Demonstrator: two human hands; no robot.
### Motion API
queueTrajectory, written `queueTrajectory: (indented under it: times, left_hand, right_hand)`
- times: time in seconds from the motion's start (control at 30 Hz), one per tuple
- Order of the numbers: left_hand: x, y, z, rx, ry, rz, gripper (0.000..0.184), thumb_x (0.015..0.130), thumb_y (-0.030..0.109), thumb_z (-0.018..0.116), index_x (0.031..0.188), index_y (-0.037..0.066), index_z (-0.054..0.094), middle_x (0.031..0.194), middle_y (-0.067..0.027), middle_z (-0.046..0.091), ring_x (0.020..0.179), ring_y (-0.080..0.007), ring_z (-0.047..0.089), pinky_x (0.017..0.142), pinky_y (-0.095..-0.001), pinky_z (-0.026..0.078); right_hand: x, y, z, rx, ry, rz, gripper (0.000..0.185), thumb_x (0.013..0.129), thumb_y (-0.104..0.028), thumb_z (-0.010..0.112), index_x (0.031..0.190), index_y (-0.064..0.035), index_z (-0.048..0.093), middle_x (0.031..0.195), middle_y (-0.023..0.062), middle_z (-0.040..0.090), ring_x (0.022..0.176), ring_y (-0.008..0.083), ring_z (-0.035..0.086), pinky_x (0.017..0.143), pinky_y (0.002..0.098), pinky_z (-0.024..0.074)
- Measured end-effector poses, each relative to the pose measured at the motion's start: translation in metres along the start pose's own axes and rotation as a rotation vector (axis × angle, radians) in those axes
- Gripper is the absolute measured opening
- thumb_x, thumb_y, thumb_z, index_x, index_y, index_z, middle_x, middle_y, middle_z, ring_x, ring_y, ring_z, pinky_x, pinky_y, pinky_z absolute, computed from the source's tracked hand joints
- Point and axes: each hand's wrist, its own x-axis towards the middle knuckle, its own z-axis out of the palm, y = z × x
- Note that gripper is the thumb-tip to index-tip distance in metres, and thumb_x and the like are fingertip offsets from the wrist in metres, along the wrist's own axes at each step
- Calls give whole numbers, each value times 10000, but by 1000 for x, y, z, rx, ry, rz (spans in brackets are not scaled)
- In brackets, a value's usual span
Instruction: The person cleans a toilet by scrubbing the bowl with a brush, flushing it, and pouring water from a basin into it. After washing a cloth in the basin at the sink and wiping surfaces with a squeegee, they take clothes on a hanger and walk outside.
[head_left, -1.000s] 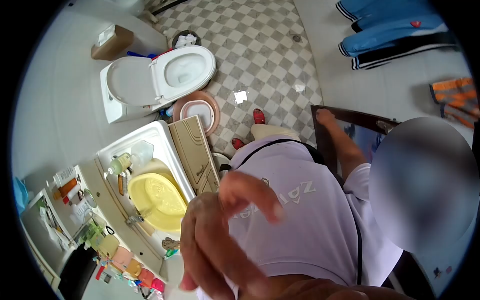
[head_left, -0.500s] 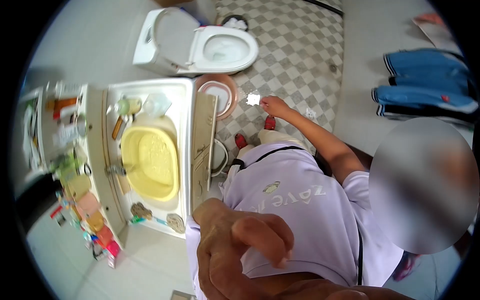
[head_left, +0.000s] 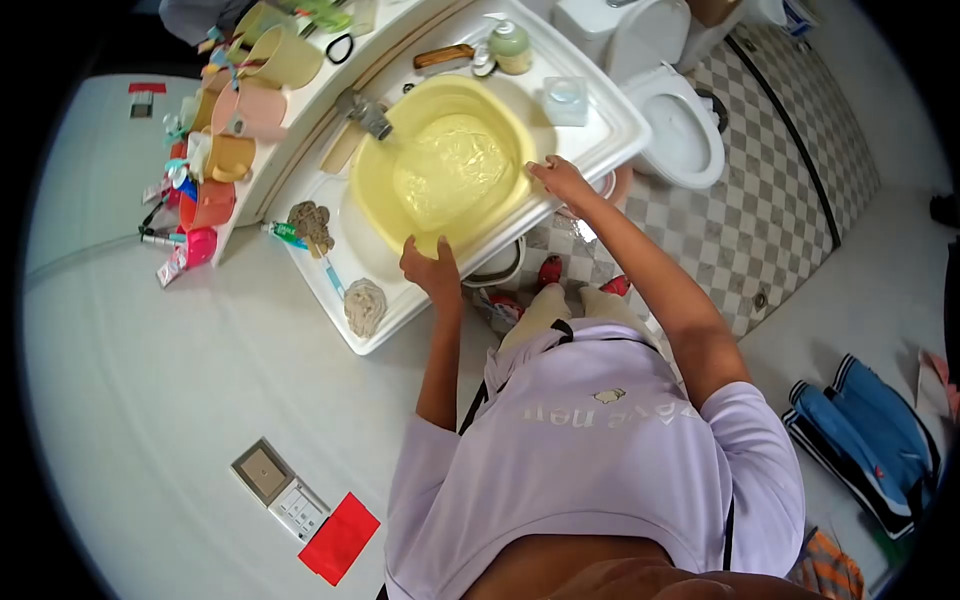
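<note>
A yellow plastic basin with rippling water in it sits in the white sink, under the metal faucet. My left hand is at the basin's near rim, thumb and a fingertip showing over the edge. On the right side of the same rim, my right hand has its fingers curled at the edge. The undersides of both grips are hidden.
Around the basin are a pump bottle, a wooden-backed brush, a clear square dish, a brown scrubber, a toothpaste tube and a pale scrubber. Cups line the shelf. A toilet stands right.
My view has turned and shifted. My right hand has gone from over the floor to the basin rim, and my left hand from close to the camera to the near rim.
</note>
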Motion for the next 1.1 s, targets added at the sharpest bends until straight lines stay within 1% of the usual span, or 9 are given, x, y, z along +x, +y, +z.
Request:
queueTrajectory:
  times: [0.1,0.13,0.23,0.3,0.57,0.7,0.8,1.03,1.1]
  left_hand:
    - [11,-61,27,250,159,-69,559,759,169,631,1190,-61,359,1077,-197,454,1041,-280,440,874,-421,363]
    - [18,-78,33,3,87,-163,560,758,158,630,1189,-59,346,1056,-189,464,985,-277,471,822,-416,398]
    - [29,-99,39,-658,-124,-452,540,753,124,626,1165,-45,319,992,-166,492,818,-253,541,660,-383,476]
    - [36,-85,24,-966,-270,-679,494,747,103,623,1118,-22,321,950,-151,506,708,-221,561,543,-335,496]
    - [35,-45,-53,-1134,-300,-779,391,737,67,613,1014,48,338,878,-115,524,663,-189,567,485,-297,494]
    - [18,-20,-85,-1134,-331,-758,401,741,52,606,1030,45,328,900,-116,524,668,-179,566,465,-271,483]
    - [-11,17,-114,-1065,-352,-806,421,753,55,603,1056,41,311,901,-113,520,607,-177,560,437,-241,469]
    - [-68,79,-147,-901,-860,-844,316,827,156,560,1048,40,366,869,-68,556,646,-136,569,477,-236,466]
    - [-72,93,-143,-886,-1085,-826,273,873,147,504,1079,14,386,974,-122,567,729,-173,625,503,-234,512]
  right_hand:
    - [8,-8,23,539,-122,67,566,782,-274,650,1143,95,418,1086,204,526,918,260,571,741,327,491]
    - [10,-14,31,635,-58,134,537,751,-208,691,1119,68,414,1019,171,548,816,228,594,645,297,513]
    - [23,-5,49,398,38,-10,573,742,-226,706,1135,55,398,992,166,555,789,234,598,631,326,517]
    - [30,5,59,376,52,-134,534,714,-111,659,1158,15,391,942,147,559,729,218,594,542,313,502]
    - [-59,-80,43,571,108,23,520,623,31,523,1128,-42,420,817,91,519,597,171,526,399,273,400]
    - [-93,-71,15,617,-23,45,506,629,32,518,1122,-31,422,839,86,525,654,168,544,437,289,438]
    - [-132,-73,-4,648,45,7,572,641,48,487,1200,-7,382,893,98,534,745,195,562,612,295,499]
    - [-207,-43,-103,707,112,54,576,648,67,473,1213,-9,394,1012,124,550,838,208,572,727,297,500]
    - [-234,-35,-130,700,184,27,567,645,42,492,1200,20,379,1015,145,543,870,221,576,749,306,509]
